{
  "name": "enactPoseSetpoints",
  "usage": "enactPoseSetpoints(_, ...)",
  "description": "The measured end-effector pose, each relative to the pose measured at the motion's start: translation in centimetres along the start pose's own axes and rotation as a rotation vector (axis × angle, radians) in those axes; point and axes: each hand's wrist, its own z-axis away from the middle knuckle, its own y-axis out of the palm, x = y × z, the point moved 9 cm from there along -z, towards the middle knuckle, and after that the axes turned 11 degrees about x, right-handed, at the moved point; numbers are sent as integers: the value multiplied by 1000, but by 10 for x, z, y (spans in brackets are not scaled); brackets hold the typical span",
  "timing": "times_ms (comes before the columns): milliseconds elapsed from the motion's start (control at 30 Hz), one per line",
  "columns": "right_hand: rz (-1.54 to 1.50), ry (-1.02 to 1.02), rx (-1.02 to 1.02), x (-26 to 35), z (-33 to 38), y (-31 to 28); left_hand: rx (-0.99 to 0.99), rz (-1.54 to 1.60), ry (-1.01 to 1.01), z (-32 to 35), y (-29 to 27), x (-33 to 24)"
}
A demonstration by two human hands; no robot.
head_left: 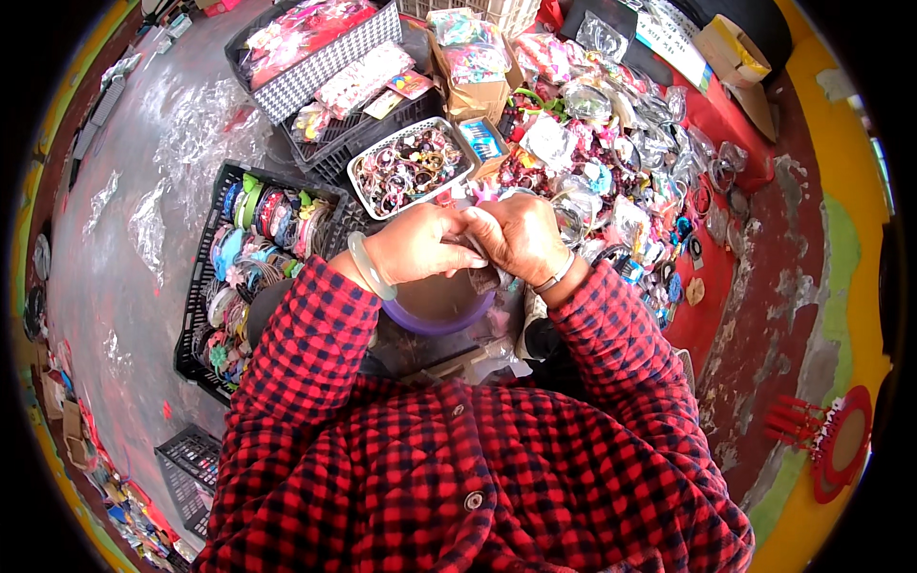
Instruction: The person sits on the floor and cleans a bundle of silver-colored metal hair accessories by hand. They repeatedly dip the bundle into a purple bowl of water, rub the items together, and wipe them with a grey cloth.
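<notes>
Two hands of mine meet above the far right part of the purple tub, close together. My right hand is curled closed, thumb bent over; it seems to pinch a small filmy wrapper, which shows just under it, over the tub's right side. My left hand reaches in with fingers bent and thumb pointing at that wrapper, but I cannot tell whether it grips anything, since the knuckles hide the tips.

Left of the tub stands a black crate of headbands; beyond the tub, a white basket of hair ties; beyond it to the right, a heap of bagged trinkets.

Slick film could slide out if my pinch loosened, and the wrapper would likely drop into the tub. A sharp tug could tear it and scatter something small into the heap, hard to find again. My stiff bangle could also knock the tub's rim if my wrist sank.
</notes>
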Motion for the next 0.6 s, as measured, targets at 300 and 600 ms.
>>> enactPoseSetpoints(300, -300, 97, 37, -39, 1, -11, -108, 109, -1, 13, -15, -13)
enactPoseSetpoints(600, -1005, 590, -498, -148, 42, -34, -424, 391, 341, 69, -70, -39)
